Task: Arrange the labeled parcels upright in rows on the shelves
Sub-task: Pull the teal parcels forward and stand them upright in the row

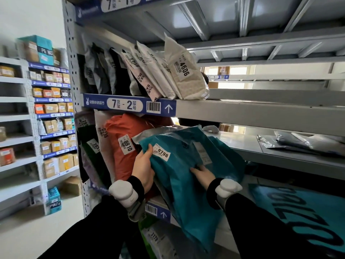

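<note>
An orange parcel (121,144) marked 8810 stands upright on the shelf (261,146). Just beside it, the left hand (143,165) grips the teal parcel (186,165) — label 9798 — at its edge; the right hand (203,174) lies flat against its face, fingers spread.

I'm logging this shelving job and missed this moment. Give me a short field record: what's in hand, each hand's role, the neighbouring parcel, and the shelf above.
parcel in hand: teal parcel labelled 9798, tilted, not yet upright
left hand: left hand grips its upper left edge beside the label
right hand: right hand lies flat on its front
neighbour: orange parcel labelled 8810, standing in the row to the left
shelf above: shelf tagged 7-2 holds a leaning row ending with white parcel labelled 4606
</note>
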